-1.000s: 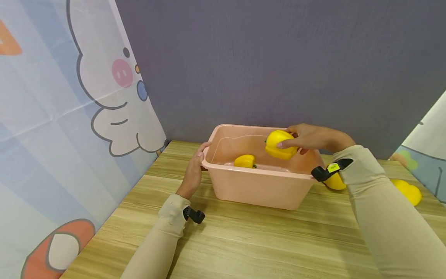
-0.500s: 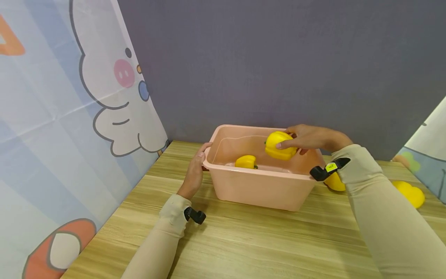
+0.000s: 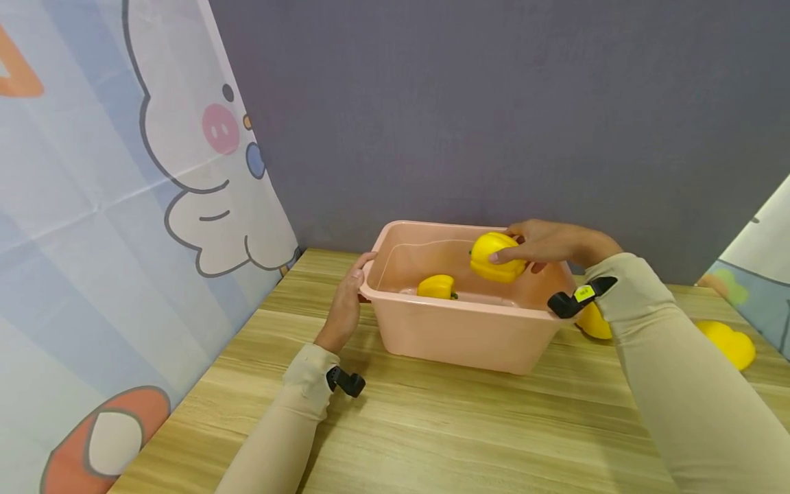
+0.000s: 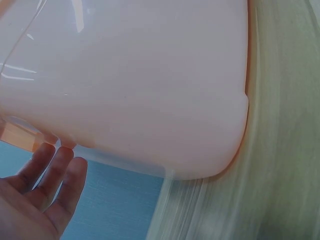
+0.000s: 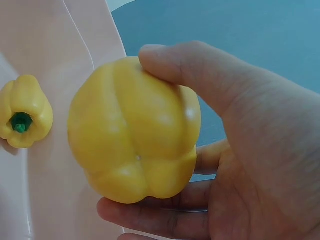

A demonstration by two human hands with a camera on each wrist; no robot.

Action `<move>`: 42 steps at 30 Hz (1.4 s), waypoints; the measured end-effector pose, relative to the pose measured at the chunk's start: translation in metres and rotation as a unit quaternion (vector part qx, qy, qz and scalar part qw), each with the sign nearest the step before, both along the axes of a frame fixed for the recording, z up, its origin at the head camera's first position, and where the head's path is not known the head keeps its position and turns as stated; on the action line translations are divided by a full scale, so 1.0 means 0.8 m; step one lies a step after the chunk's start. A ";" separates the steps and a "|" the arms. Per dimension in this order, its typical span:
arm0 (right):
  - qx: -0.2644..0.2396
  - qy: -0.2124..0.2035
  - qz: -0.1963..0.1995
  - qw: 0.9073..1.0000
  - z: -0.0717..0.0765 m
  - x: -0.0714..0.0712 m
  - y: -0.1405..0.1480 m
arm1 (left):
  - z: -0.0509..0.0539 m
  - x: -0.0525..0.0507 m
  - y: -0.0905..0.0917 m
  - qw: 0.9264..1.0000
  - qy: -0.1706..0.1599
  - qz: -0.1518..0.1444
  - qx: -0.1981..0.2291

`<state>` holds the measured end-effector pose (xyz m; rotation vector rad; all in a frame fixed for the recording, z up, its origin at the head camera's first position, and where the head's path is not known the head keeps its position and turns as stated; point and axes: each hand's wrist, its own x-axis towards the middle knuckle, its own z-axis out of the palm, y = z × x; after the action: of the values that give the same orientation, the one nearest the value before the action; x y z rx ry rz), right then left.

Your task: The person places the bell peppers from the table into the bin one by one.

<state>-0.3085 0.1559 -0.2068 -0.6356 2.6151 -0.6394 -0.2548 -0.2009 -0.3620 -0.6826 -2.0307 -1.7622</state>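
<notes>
Barely anything has moved: the right wrist sits slightly farther left than before. Its strap (image 3: 601, 287) bears a yellow label (image 3: 584, 293) too small to read. Left hand (image 3: 344, 302) holds the pink tub (image 3: 457, 336) by its left rim. Two loose peppers (image 3: 731, 344) lie toward the table's (image 3: 395, 425) right edge. Inside the tub lies a small pepper (image 3: 435, 286); over its right end, the right hand (image 3: 549, 243) grips a yellow pepper (image 3: 487, 245) between thumb and fingers. Behind stands a grey wall (image 3: 463, 116).

Wood-grain table (image 3: 432, 425), pink bin (image 3: 457, 336) upright on it, yellow pepper (image 3: 595, 324) beside, second pepper (image 3: 729, 344) farther right
</notes>
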 end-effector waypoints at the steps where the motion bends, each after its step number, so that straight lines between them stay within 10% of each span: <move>1: 0.001 0.000 0.001 1.000 -0.001 -0.001 0.000 | 0.000 0.000 0.000 1.000 0.000 -0.002 0.000; 42: -0.011 -0.017 0.023 1.000 -0.001 -0.011 -0.009 | 0.003 0.003 0.003 1.000 -0.006 0.015 -0.009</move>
<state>-0.3176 0.1483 -0.2079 -0.6837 2.5580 -0.6599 -0.2526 -0.1986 -0.3600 -0.6435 -2.0564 -1.7374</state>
